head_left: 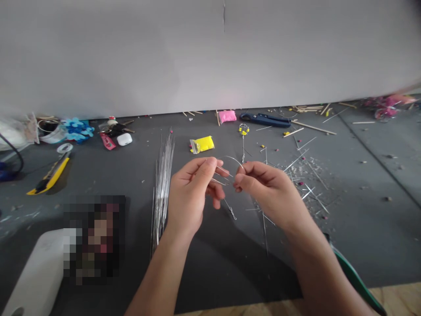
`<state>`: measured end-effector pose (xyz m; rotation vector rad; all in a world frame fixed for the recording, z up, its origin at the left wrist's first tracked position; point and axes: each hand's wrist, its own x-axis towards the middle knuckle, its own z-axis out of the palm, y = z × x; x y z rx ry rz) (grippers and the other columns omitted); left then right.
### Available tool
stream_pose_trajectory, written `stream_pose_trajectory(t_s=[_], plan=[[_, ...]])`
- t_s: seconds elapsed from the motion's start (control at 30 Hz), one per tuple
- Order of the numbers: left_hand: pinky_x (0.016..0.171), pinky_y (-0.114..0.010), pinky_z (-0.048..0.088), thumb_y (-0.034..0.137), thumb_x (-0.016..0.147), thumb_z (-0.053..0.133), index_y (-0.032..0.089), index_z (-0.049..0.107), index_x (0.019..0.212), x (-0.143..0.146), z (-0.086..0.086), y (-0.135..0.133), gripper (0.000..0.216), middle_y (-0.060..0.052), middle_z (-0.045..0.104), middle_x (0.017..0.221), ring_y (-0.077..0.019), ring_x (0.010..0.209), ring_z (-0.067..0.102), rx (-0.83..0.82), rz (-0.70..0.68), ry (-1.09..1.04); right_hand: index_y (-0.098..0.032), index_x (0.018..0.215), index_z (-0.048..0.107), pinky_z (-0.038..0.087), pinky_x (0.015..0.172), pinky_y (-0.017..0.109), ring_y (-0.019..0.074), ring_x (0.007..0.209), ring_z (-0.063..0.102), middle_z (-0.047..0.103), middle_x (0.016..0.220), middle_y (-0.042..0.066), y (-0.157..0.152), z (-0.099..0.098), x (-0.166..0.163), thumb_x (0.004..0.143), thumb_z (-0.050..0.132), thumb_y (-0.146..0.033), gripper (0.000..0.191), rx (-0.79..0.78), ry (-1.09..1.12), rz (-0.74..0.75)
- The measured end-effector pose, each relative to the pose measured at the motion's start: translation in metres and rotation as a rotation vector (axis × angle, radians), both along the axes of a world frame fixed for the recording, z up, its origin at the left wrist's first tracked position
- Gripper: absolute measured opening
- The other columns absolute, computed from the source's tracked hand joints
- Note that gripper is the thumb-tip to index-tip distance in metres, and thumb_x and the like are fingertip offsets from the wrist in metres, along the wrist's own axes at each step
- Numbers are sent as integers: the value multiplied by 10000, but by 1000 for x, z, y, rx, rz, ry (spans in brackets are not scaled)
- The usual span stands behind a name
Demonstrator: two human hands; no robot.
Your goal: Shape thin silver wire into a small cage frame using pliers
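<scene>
My left hand (192,193) and my right hand (263,186) meet above the dark grey mat (108,175). Both pinch a thin silver wire (234,160) that arches between them; its lower end (230,210) hangs below my fingers with a small loop. The left thumb and forefinger are closed on the wire, and the right fingers are curled round its other end. A bundle of long straight wires (162,184) lies on the mat just left of my left hand.
A yellow packet (203,144), a pink packet (227,116), blue pliers (265,119) and a wire stem with yellow beads (243,131) lie behind. Cut wire bits and wooden sticks (305,175) litter the right. A yellow utility knife (52,173) and white earbud case (124,139) are at the left.
</scene>
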<state>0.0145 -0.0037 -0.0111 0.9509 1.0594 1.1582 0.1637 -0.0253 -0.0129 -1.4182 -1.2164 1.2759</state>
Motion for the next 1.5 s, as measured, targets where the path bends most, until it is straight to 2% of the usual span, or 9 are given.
stream_pose_trajectory(t_s=[0.13,0.3,0.57,0.73,1.0,1.17,1.37,1.5], plan=[[351,-179,470,340,822,649,178,683,824,1,-1,0,165,-16,678,764,-85,466,593,-24,-13,-86,-204,769,630,395,576,246,117,661,524,585,690,-20,-1,-2,1,823,651,-327,136,35,82,-31],[348,-177,476,323,836,631,172,687,859,-1,-2,2,163,-11,668,759,-84,463,592,-55,-26,-153,-217,855,669,449,608,233,103,673,574,655,751,-22,-2,-2,1,783,710,-267,97,40,192,-15],[402,-204,520,344,867,587,176,679,947,-4,2,2,207,-36,695,800,-110,512,630,-69,-135,-180,-212,786,669,428,572,244,114,636,545,622,682,-16,0,-2,5,825,660,-368,161,69,61,-25],[432,-204,536,252,862,577,260,630,1104,-5,0,2,248,-2,711,839,-110,536,651,6,-144,-205,-212,774,655,401,563,249,115,630,528,613,670,-17,0,-1,8,842,638,-372,175,58,49,9],[446,-223,553,231,847,589,235,676,952,-4,-1,1,136,2,699,830,-115,541,656,68,-113,-226,-210,753,638,392,572,250,112,639,520,605,673,-18,0,0,8,864,611,-365,192,58,56,22],[426,-200,537,246,819,662,246,672,928,-3,-1,2,109,18,685,851,-86,508,637,83,-99,-213,-204,732,624,409,591,247,110,634,526,589,660,-22,-1,3,7,866,597,-333,188,60,58,36],[432,-211,539,252,827,650,254,669,903,-2,-1,1,78,28,688,852,-82,502,626,81,-80,-164,-206,737,622,417,600,252,117,643,523,583,667,-18,-1,5,6,858,602,-342,183,66,57,24],[434,-221,542,333,843,634,239,661,893,-1,-1,1,110,18,684,844,-95,515,636,98,-87,-188,-207,735,622,416,595,240,109,642,526,585,664,-25,-1,5,5,857,606,-320,167,59,34,-2]])
